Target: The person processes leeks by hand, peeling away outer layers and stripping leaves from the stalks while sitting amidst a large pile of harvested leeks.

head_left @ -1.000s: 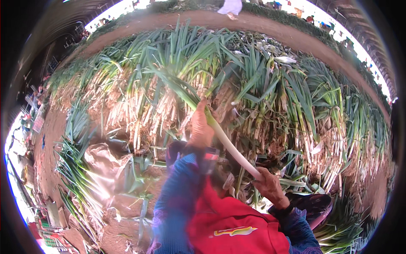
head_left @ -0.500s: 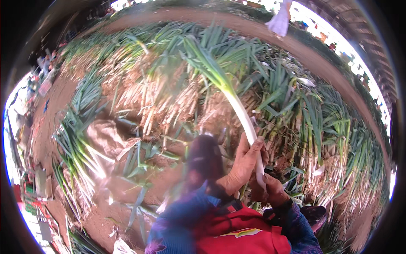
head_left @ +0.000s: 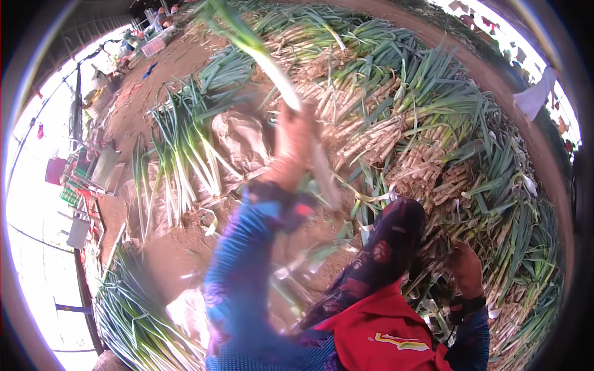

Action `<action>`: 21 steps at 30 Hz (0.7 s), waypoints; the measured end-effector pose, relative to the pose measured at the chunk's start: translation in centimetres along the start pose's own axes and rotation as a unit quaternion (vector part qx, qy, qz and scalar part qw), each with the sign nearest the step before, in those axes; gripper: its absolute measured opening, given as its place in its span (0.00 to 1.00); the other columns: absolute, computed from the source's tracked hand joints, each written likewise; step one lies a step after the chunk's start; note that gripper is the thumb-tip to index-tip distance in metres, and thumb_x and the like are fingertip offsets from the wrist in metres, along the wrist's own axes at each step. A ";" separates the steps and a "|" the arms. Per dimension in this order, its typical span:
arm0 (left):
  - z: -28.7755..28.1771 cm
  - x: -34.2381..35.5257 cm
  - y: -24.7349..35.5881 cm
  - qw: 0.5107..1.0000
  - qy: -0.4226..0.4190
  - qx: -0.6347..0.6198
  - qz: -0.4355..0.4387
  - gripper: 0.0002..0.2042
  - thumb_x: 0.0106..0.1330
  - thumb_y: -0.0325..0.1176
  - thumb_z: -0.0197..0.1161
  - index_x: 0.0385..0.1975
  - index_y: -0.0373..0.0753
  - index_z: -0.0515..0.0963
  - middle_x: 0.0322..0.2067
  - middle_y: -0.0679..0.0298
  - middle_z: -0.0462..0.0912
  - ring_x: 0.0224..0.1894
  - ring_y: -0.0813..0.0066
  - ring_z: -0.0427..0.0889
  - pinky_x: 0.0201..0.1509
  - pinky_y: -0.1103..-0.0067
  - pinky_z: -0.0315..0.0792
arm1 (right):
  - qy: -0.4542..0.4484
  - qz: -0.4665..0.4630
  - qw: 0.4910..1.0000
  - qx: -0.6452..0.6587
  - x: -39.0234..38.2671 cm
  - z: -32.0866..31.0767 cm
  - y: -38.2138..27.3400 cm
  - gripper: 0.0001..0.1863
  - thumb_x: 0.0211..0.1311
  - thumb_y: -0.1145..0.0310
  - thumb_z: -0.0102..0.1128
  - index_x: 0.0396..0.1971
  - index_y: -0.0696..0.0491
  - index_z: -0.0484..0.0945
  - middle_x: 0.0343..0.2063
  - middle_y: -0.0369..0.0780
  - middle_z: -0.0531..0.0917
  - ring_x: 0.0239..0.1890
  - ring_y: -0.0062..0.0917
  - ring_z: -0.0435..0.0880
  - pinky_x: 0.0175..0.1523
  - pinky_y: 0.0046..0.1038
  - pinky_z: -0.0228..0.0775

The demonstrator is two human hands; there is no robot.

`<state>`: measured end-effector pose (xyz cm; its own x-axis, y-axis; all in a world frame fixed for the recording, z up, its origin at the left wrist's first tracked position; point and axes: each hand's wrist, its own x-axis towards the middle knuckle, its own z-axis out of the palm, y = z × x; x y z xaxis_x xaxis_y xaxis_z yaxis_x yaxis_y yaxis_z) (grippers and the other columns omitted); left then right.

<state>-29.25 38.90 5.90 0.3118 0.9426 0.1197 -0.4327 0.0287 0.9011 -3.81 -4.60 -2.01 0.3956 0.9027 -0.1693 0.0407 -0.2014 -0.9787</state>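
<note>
Since a moment ago both fists no longer share the stalk: only my left hand has it now, swung up and over toward the left, while my right hand has dropped low to the heap.

Far left, loose leeks lie fanned on brown sacking over the bare dirt floor, and another bunch lies near my lower left. My left arm, in its blue sleeve, rises through the middle. Its fingers are wrapped tight round the white shaft of the leek; the green top points up and away toward the upper left, blurred with the swing. The root end hangs just below my fist.

Right of that is my knee in dark patterned cloth, with my red apron beneath. Further right my right hand rests among the roots of the big pile of stacked leeks that fills the whole right side. Whether its fingers are closed on a stalk I cannot tell; they are half buried in stalks and strips of peel.

I judge the step to be carrying a picked leek across to the sorted ones on the sacking. The next move calls for laying it down alongside them, tops the same way, then loosening my left fingers.
</note>
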 end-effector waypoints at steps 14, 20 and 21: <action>-9.4 4.3 -18.2 0.931 0.096 0.353 -0.001 0.21 0.55 0.30 0.65 0.49 0.35 0.72 0.30 0.64 0.77 0.28 0.76 0.74 0.31 0.76 0.71 | 0.308 0.133 0.843 0.421 -4.7 -6.4 14.5 0.08 0.64 0.66 0.49 0.38 0.51 0.75 0.26 0.35 0.75 0.30 0.25 0.74 0.31 0.26 0.68; 12.8 -5.7 -16.6 0.964 -0.231 -0.089 -0.095 0.13 0.62 0.27 0.58 0.47 0.36 0.74 0.40 0.63 0.79 0.40 0.73 0.77 0.45 0.80 0.71 | 0.283 0.130 0.861 0.403 -6.1 -3.9 11.4 0.05 0.63 0.66 0.54 0.33 0.51 0.75 0.27 0.37 0.78 0.32 0.26 0.78 0.39 0.28 0.73; 14.2 -5.0 -16.2 0.940 -0.295 -0.138 -0.101 0.14 0.63 0.31 0.59 0.47 0.37 0.75 0.41 0.64 0.79 0.43 0.74 0.77 0.46 0.79 0.70 | 0.100 0.090 0.768 0.626 -6.6 -5.8 14.2 0.07 0.61 0.64 0.56 0.33 0.52 0.76 0.32 0.39 0.80 0.38 0.29 0.80 0.44 0.33 0.75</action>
<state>-11.75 28.99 -3.34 0.7915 0.5615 0.2412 -0.4915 0.3504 0.7973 -0.54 -15.65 -14.08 0.4289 0.8014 -0.4169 -0.8962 0.3196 -0.3076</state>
